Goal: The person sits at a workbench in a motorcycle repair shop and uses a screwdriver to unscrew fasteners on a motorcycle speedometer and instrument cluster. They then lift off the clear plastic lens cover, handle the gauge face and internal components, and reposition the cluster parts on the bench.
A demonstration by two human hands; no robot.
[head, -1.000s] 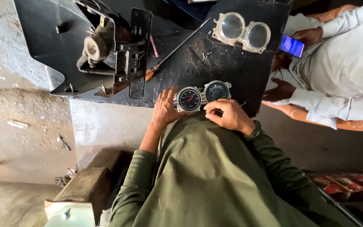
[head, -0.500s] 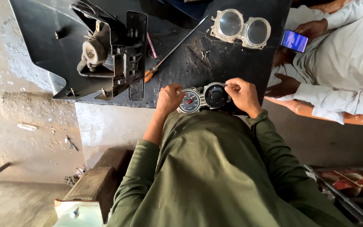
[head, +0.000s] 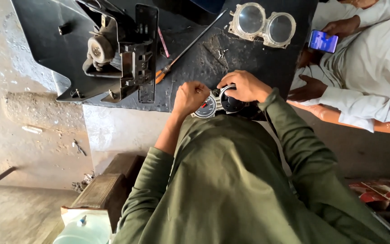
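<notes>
Gripping the twin-dial gauge cluster [head: 217, 105] at the dark table's [head: 195, 68] near edge, left hand [head: 189, 97] fisted beside it, right hand [head: 244, 86] closed over it, likely mid-disassembly, needing steady support.

gauge cluster [head: 217, 105] perhaps half hidden by hands

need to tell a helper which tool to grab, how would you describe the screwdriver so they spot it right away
Start at the dark metal workbench, above the two hands on the twin-dial gauge cluster. The screwdriver lies diagonally between the black machine part and the clear twin-lens cover. It is the only long thin rod there, ending in an orange handle.
</notes>
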